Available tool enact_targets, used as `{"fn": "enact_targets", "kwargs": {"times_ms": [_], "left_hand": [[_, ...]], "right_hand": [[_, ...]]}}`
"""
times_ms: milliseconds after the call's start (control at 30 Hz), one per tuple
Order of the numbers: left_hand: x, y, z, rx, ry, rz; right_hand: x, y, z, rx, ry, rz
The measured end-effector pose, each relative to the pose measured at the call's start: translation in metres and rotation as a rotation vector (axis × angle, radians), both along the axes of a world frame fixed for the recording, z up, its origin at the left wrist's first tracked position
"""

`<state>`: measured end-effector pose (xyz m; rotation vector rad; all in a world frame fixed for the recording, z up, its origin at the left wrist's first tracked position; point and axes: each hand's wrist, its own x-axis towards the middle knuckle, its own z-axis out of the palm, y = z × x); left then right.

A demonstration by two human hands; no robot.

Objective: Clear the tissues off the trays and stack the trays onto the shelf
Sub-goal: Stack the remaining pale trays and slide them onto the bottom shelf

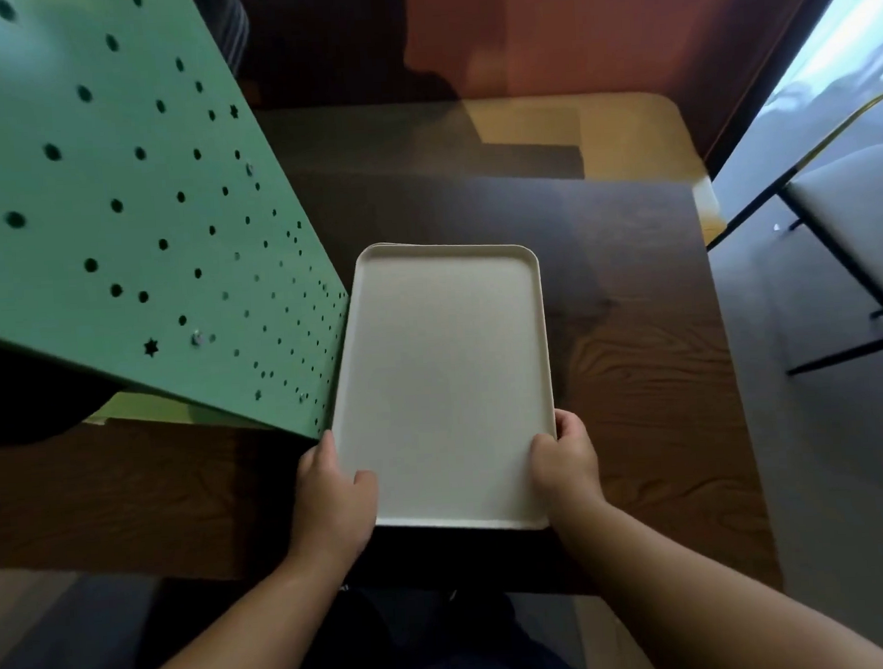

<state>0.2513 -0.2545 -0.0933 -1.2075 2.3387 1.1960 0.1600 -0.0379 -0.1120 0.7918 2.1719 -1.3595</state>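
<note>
I had the cream tray [444, 380] gripped at its near end with both hands, centre of the frame, long side running away from me. My left hand [330, 498] clamped the near-left corner, thumb lying on the tray's inner surface, fingers hidden under the rim. My right hand [563, 461] clamped the near-right corner the same way, thumb on top. Tray surface was bare, no tissues on it. A second rim edge peeked out at the far-left corner, so it may have sat on another tray; couldn't tell for sure. It was over the dark wood-grain table [651, 374]. The green perforated panel [115, 208] filled the upper left, its lower right corner just beside the tray's left edge. A black metal frame [846, 282] stood at the right edge.
</note>
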Motion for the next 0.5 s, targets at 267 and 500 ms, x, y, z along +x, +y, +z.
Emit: {"fn": "enact_targets", "kwargs": {"times_ms": [267,500], "left_hand": [[0.005,-0.01,-0.011,-0.009,-0.091,-0.093],[0.007,-0.009,-0.018,-0.066,-0.175,-0.098]], "right_hand": [[0.005,-0.016,-0.002,0.24,-0.113,0.173],[-0.01,-0.012,-0.002,0.28,-0.163,0.31]]}}
